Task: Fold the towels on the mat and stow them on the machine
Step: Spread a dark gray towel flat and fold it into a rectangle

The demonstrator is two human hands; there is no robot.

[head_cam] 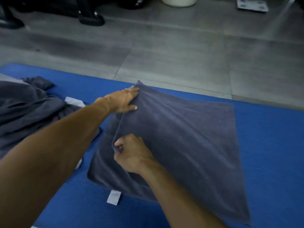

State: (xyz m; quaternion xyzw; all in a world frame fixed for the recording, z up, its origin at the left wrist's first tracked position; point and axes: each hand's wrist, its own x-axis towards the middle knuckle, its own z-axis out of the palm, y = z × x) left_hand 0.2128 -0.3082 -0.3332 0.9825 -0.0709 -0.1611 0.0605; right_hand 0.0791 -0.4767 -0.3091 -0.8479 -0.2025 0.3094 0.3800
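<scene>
The grey towel (pixel 189 137) lies on the blue mat (pixel 269 145), its top layer folded over. The left hand (pixel 123 101) pinches the far left corner of that layer between fingers and thumb. The right hand (pixel 133 155) grips the fold's near left edge, fingers curled shut on cloth; the fingertips are hidden. A label (pixel 113 197) protrudes from the near edge. A crumpled towel heap (pixel 29 109) lies left, cut off by the frame. Dark equipment (pixel 88 12) at far left is blurred and indistinct.

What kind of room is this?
Probably a home gym or workout room: a blue exercise mat on a grey floor, black machine feet at the back, and what looks like a bathroom scale.
</scene>
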